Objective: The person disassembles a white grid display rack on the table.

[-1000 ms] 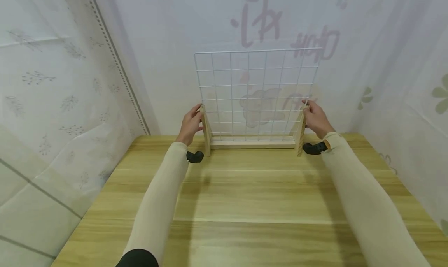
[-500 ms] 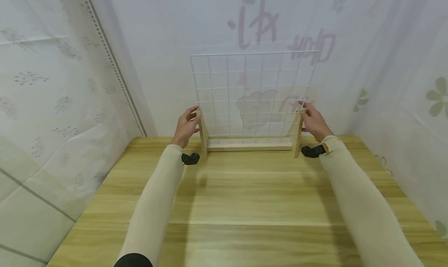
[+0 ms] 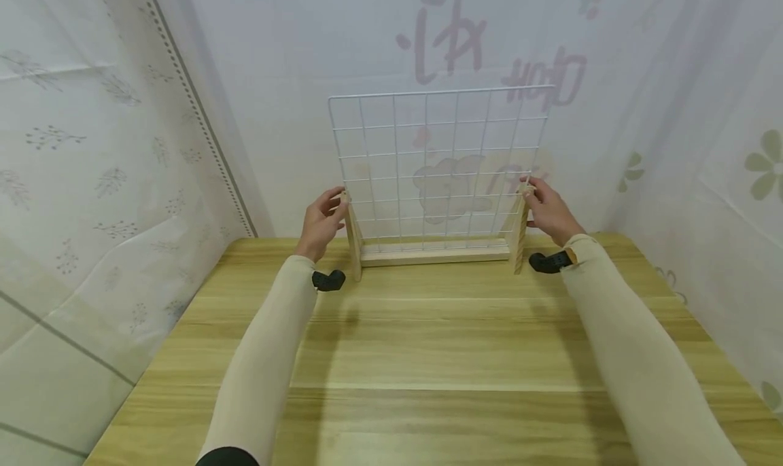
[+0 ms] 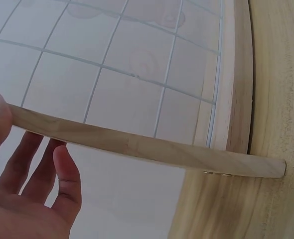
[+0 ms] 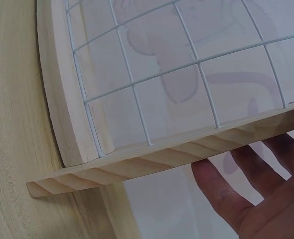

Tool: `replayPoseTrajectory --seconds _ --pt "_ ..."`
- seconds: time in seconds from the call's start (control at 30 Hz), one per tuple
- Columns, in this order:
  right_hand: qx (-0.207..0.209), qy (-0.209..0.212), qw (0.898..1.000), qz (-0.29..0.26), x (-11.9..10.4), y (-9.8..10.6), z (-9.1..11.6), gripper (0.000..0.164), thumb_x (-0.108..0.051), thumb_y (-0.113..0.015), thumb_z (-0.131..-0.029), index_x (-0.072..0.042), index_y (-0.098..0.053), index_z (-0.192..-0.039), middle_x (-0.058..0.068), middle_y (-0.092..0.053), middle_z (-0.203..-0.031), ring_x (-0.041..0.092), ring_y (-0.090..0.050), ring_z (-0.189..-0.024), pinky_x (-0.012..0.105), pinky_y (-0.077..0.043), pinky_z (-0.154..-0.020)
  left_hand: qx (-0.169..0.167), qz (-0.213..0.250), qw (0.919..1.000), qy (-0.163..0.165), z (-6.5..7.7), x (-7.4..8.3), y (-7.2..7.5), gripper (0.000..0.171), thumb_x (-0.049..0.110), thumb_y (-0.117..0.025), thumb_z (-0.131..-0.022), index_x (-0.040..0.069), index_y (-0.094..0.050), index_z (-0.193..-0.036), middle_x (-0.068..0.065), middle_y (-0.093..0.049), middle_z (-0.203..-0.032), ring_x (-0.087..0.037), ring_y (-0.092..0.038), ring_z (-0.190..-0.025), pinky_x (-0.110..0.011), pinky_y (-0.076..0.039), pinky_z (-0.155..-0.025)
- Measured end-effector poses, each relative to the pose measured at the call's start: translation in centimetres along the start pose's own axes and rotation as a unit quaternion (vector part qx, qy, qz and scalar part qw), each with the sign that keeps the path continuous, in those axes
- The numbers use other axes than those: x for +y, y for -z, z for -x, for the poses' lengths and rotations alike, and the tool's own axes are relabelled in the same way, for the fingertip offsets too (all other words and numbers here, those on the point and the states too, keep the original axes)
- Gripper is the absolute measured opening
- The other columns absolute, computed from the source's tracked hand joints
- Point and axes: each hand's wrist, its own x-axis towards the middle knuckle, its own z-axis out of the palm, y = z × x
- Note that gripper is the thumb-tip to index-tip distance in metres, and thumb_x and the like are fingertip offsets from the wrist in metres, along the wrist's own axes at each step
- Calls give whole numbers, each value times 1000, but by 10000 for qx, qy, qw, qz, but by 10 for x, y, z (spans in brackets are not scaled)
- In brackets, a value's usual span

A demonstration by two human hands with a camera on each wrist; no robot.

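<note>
A white wire grid (image 3: 425, 124) stands upright, leaning slightly, in a light wooden stand on the table. Along its foot runs a wooden base bar (image 3: 434, 256), with a slanted side piece at each end. My left hand (image 3: 320, 227) holds the upper end of the left side piece (image 4: 132, 144), thumb at its tip and other fingers on its outer side. At the other end, my right hand (image 3: 552, 212) grips the top of the right side piece (image 5: 152, 162); in the right wrist view several fingers lie along its outer face and the thumb is mostly cut off.
The wood-grain table (image 3: 422, 350) reaches from the stand toward me. Close behind its far edge hangs a pale printed cloth (image 3: 275, 113), with more cloth at left and right. Black wrist cameras (image 3: 329, 280) sit on both cream sleeves.
The left end of the stand has come slightly toward me and to the left along with my left hand; the right end has hardly moved. The head view has also shifted a little.
</note>
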Motion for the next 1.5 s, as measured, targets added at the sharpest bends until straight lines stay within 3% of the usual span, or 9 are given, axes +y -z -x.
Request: replayPoseTrajectory --seconds 0.2,0.37,0.8,1.17,1.27,1.5 --pt "-24 16 10000 80 0 -1 1 55 -34 -24 -111 -20 -11 -163 26 -26 -162 47 -37 -143 67 -41 -107 141 104 9998 -82 -4 -15 2 47 15 -52 -105 9 -45 -151 -22 -52 -147 -36 -53 -129 -48 -48 -97" --pt "-26 80 9998 174 -2 -2 2 55 -34 -24 -111 -19 -11 -163 27 -28 -160 48 -38 -142 67 -43 -105 203 -51 9995 -257 -3 -26 3 47 20 -54 -105 13 -46 -151 -19 -54 -146 -33 -55 -130 -40 -49 -92" --pt "-31 5 9994 332 -1 1 2 56 -36 -21 -111 -24 -8 -163 30 -29 -158 48 -42 -138 65 -47 -101 328 -184 9984 -428 12 -23 3 44 22 -59 -103 12 -52 -145 -15 -60 -140 -15 -60 -114 -32 -48 -85" --pt "-135 28 9993 356 -8 -4 -1 57 -35 -25 -111 -26 -5 -163 27 -28 -161 47 -45 -138 62 -47 -103 392 -161 9981 -454 27 -25 11 41 24 -60 -102 16 -55 -142 -16 -60 -139 -11 -59 -113 -30 -49 -86" --pt "58 63 9984 561 -9 -7 -3 56 -35 -28 -111 -26 -9 -163 27 -33 -159 46 -49 -135 58 -51 -100 405 -159 9977 -511 31 -26 14 41 24 -60 -102 16 -55 -142 -19 -59 -140 -9 -60 -113 -29 -50 -86" --pt "956 148 9909 935 -14 -13 0 51 -34 -46 -107 -23 -36 -156 24 -54 -145 40 -63 -121 41 -61 -81 491 -270 9964 -629 35 -28 16 45 22 -59 -103 19 -51 -147 -17 -59 -138 -11 -58 -114 -35 -50 -90"
